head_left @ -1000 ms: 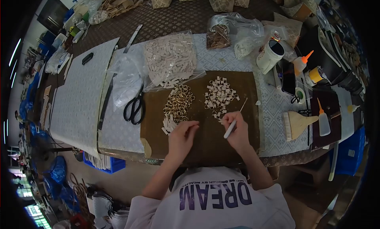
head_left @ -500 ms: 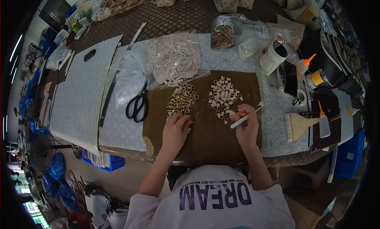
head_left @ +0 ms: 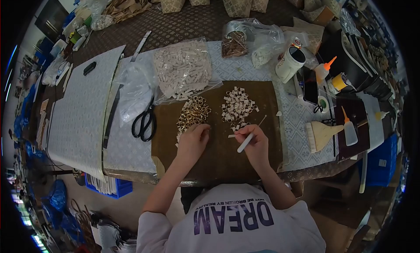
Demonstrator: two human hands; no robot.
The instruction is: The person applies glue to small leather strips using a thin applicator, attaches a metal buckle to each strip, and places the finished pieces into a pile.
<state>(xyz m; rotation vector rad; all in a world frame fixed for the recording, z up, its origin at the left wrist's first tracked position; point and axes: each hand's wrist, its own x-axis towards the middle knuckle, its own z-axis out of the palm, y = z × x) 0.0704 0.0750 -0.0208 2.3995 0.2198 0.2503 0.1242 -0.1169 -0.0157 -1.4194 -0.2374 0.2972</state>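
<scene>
My left hand (head_left: 192, 143) rests palm down at the near edge of a pile of gold metal rings (head_left: 194, 111). Its fingers are curled together, and whatever they pinch is hidden. In my right hand (head_left: 254, 143) lies a white pen-like tool (head_left: 246, 142) with a thin metal tip pointing away to the right. A short white strip (head_left: 232, 136) sticks out from that hand's fingertips. Just beyond it lies a pile of rings with white tabs (head_left: 238, 105). Both piles lie on a brown mat (head_left: 214, 161).
A clear bag of white strips (head_left: 183, 67) lies behind the rings. Black scissors (head_left: 144, 124) are to the left. On the right stand a wide brush (head_left: 323, 136), a glue bottle (head_left: 350, 132), an orange-tipped bottle (head_left: 323, 71) and a white cup (head_left: 289, 66).
My right hand has moved left, nearer my left hand, and a white strip now shows at its fingertips. My left hand stays by the gold rings. The whole view has shifted slightly.
</scene>
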